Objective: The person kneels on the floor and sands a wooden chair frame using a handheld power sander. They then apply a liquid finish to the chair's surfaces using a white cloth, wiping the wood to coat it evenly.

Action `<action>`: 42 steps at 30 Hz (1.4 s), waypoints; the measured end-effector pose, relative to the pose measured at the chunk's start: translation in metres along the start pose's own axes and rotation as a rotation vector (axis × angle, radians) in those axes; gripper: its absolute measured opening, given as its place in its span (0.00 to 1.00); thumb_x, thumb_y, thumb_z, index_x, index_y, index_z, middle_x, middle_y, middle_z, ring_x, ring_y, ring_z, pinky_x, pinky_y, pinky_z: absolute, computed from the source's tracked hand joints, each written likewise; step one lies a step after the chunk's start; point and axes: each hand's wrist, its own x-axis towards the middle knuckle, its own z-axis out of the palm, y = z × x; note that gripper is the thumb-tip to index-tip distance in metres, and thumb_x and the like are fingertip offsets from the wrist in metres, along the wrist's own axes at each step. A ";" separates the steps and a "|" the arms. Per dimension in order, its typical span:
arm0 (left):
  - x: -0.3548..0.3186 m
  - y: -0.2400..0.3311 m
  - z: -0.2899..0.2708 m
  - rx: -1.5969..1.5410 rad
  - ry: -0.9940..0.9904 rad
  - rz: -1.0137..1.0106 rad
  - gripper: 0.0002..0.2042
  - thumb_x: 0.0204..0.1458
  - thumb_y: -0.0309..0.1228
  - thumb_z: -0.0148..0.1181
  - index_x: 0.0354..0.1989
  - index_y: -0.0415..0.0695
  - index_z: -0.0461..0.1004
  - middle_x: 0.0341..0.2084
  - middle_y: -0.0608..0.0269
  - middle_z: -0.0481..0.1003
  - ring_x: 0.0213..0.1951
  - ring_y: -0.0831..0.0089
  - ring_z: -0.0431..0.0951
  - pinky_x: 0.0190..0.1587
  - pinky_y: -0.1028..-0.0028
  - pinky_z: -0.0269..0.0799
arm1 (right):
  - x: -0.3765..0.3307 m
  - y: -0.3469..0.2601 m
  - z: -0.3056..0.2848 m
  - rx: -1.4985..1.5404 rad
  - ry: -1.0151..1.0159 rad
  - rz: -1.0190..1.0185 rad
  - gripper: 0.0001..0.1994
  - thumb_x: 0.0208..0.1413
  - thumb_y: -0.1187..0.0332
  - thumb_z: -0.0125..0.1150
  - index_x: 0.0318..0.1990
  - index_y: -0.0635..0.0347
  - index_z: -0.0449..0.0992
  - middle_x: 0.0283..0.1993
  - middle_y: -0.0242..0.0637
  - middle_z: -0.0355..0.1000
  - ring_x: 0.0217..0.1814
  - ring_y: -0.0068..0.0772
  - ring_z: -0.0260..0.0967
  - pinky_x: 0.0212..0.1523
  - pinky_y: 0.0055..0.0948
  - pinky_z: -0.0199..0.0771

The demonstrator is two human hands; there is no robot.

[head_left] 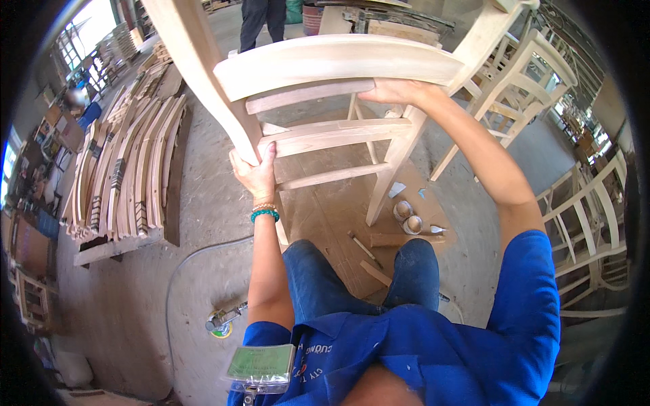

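A bare pale wooden chair frame (338, 64) stands tilted in front of me, with a wide curved rail at the top and several narrower bars below. My left hand (254, 172) is closed round its left post, thumb up along the inner side and fingers on the outer side. Just under the wide rail, my right hand (393, 91) reaches across the frame and closes on the right part of a narrow curved slat (305, 97). Its fingertips are partly hidden against the wood.
A sheet of cardboard (318, 210) lies under the chair, with two small round tubs (407, 218) and wood strips on it. An orbital sander (223, 319) with a hose lies at left. Stacked curved wood parts (125, 169) stand beyond. Other chairs (521, 88) stand at right; a person (263, 20) stands ahead.
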 end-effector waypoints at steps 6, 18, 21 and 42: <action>0.016 -0.017 -0.010 0.017 0.053 -0.026 0.17 0.45 0.35 0.68 0.35 0.38 0.68 0.30 0.49 0.72 0.35 0.49 0.74 0.40 0.57 0.68 | 0.019 -0.005 -0.003 0.039 0.133 -0.083 0.28 0.53 0.44 0.55 0.53 0.56 0.71 0.54 0.49 0.70 0.55 0.46 0.67 0.56 0.37 0.68; 0.008 -0.002 -0.010 0.051 0.008 0.071 0.15 0.48 0.37 0.64 0.35 0.38 0.69 0.29 0.50 0.69 0.34 0.48 0.72 0.39 0.58 0.67 | 0.047 0.038 0.021 -0.108 0.284 0.049 0.24 0.54 0.51 0.53 0.54 0.53 0.72 0.56 0.43 0.70 0.59 0.47 0.66 0.61 0.46 0.62; 0.009 0.003 -0.014 0.040 0.003 0.056 0.16 0.50 0.39 0.63 0.34 0.38 0.68 0.29 0.50 0.69 0.34 0.49 0.72 0.38 0.58 0.67 | 0.063 0.032 0.030 -0.153 0.283 0.031 0.23 0.54 0.53 0.53 0.54 0.52 0.72 0.56 0.42 0.71 0.60 0.48 0.66 0.62 0.48 0.60; -0.005 -0.002 0.007 -0.088 0.000 -0.063 0.15 0.48 0.36 0.64 0.36 0.36 0.70 0.30 0.50 0.70 0.34 0.50 0.73 0.40 0.57 0.67 | 0.114 -0.040 0.112 0.308 -0.058 0.319 0.38 0.49 0.49 0.64 0.66 0.53 0.58 0.70 0.47 0.53 0.73 0.49 0.46 0.72 0.43 0.45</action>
